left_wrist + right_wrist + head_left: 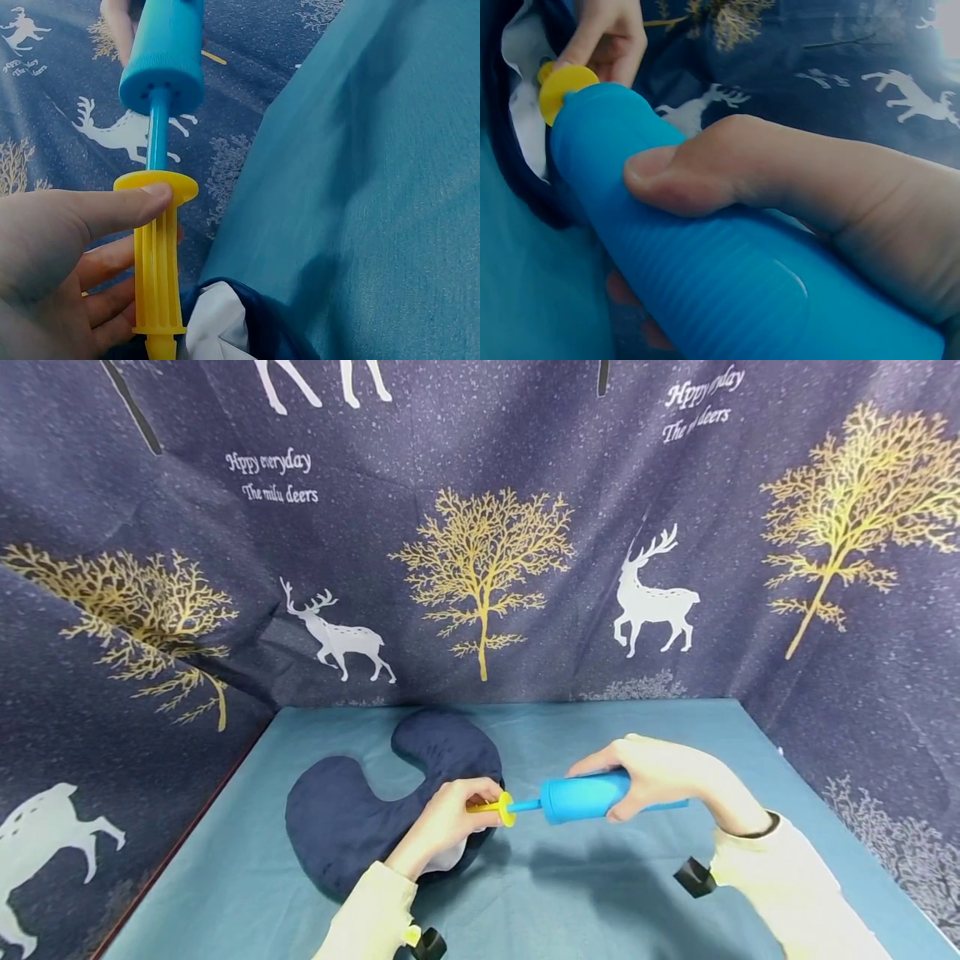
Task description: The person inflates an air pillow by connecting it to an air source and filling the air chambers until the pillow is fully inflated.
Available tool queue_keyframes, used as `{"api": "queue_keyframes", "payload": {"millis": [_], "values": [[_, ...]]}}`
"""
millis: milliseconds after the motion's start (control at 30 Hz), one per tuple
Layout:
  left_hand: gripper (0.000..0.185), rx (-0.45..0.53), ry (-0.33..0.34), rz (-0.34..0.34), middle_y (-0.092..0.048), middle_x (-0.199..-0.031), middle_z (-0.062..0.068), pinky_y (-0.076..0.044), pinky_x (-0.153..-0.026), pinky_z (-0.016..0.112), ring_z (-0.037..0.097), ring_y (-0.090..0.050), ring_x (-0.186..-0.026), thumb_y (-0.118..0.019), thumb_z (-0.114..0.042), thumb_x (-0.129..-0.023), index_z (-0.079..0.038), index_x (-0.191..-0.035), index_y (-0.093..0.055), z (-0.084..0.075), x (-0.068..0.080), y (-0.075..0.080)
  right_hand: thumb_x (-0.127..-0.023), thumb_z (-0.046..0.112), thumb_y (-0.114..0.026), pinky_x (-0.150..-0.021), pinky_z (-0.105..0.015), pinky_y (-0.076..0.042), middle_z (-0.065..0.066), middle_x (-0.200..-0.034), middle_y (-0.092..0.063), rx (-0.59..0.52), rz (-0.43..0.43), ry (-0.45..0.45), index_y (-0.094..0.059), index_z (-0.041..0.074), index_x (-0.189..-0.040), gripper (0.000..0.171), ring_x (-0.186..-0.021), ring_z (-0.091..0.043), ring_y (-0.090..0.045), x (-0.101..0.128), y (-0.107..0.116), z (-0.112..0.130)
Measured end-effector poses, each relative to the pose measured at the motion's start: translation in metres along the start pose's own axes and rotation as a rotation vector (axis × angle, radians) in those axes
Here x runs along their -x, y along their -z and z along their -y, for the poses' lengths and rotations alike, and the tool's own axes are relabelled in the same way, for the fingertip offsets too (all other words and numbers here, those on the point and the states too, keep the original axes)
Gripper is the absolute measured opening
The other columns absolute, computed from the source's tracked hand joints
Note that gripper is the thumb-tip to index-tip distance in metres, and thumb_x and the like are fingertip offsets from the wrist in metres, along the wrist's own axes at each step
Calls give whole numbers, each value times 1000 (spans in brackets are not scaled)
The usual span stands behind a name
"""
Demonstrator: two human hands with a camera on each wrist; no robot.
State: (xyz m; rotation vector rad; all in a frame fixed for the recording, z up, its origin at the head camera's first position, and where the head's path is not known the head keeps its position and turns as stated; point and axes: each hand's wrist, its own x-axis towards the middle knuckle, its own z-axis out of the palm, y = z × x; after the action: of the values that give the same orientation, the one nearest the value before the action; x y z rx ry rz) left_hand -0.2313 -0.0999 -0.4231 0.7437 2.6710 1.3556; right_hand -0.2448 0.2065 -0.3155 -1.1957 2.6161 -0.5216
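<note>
A blue hand pump (581, 798) is held nearly level above the table, between both hands. My right hand (648, 772) grips its ribbed blue barrel (697, 262), thumb along the top. At the other end, my left hand (457, 810) holds the yellow ridged end piece (156, 270). The left thumb lies against its round yellow flange, fingers behind. A thin blue rod (158, 127) shows between flange and barrel. Under and behind the left hand lies a navy U-shaped neck pillow (337, 827). White material (216, 322) shows at its near edge, close to the yellow piece's tip.
A teal cloth (570, 902) covers the table. Dark fabric (540, 610) printed with deer and trees hangs behind it and at both sides. Black devices (696, 877) are worn at the wrists.
</note>
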Motion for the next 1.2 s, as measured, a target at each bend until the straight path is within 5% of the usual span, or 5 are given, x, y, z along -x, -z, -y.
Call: {"api": "queue_keyframes", "payload": {"millis": [533, 1200], "values": [[11, 17, 12, -2, -73, -93, -2, -53, -77, 23, 10, -66, -82, -76, -20, -86, -18, -95, -71, 2, -1, -2, -69, 22, -80, -70, -21, -46, 6, -112, -73, -6, 25, -11, -67, 22, -128, 61, -78, -1, -58, -43, -32, 8], [11, -19, 4, -6, -74, -91, -1, -53, -75, 22, 10, -66, -79, -77, -16, -84, -15, -94, -72, -3, -2, 0, -72, 25, -80, -69, -20, -45, 10, -106, -73, 12, 30, 25, -65, 26, -130, 61, -77, 1, -57, -6, -6, -4]]}}
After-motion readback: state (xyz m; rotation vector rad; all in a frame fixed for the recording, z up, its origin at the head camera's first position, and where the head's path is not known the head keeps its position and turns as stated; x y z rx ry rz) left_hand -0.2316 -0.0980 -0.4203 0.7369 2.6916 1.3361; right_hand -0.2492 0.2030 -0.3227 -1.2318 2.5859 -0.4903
